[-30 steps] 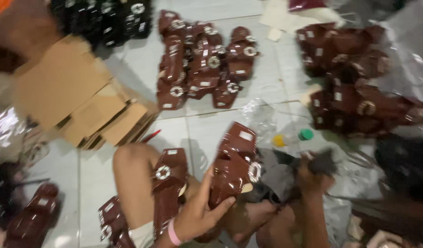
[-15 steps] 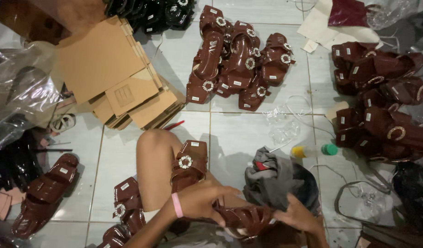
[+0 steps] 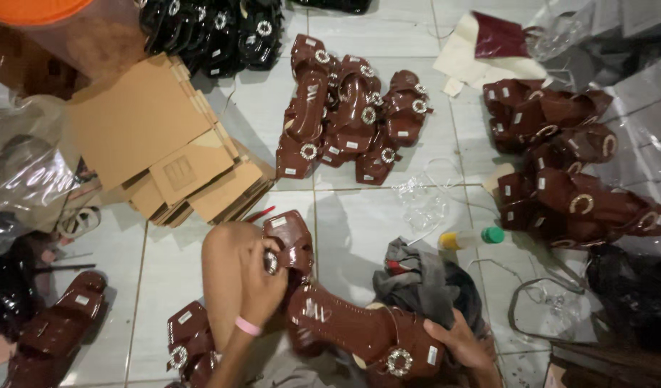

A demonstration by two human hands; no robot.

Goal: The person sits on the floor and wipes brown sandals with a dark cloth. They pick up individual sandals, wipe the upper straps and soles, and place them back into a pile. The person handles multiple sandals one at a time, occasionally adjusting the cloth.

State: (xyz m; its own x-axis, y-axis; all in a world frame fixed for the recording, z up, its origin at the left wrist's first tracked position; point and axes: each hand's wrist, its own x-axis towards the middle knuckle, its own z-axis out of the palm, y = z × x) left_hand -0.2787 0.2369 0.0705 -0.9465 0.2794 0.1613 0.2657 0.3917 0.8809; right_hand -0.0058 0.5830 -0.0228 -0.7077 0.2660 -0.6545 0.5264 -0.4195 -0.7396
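- White floor tiles (image 3: 388,230) fill the view, and the person sits on them with one bare knee (image 3: 226,259) raised.
- Left hand (image 3: 262,284), with a pink wristband (image 3: 248,325), is on a dark red sandal (image 3: 291,241) that lies against the knee; its fingers are closed around the round sparkling buckle (image 3: 271,262) of this sandal.
- Right hand (image 3: 460,341) grips the front end of a second dark red sandal (image 3: 359,334), which lies sole side up across the lap, its own buckle near the lower edge of the view.
- Just behind this sandal is a grey cloth (image 3: 420,276), crumpled on the floor.
- Near the cloth lies a small yellow bottle with a green cap (image 3: 470,238), beside some clear plastic bags (image 3: 420,201).
- Farther away, in the middle, there is a pile of the same dark red sandals (image 3: 352,115), and another pile (image 3: 560,165) lies at the right.
- Flat brown cardboard sheets (image 3: 165,151) are stacked at the left, and black sandals (image 3: 215,29) lie at the top edge.
- More dark red sandals (image 3: 54,330) lie at the lower left.
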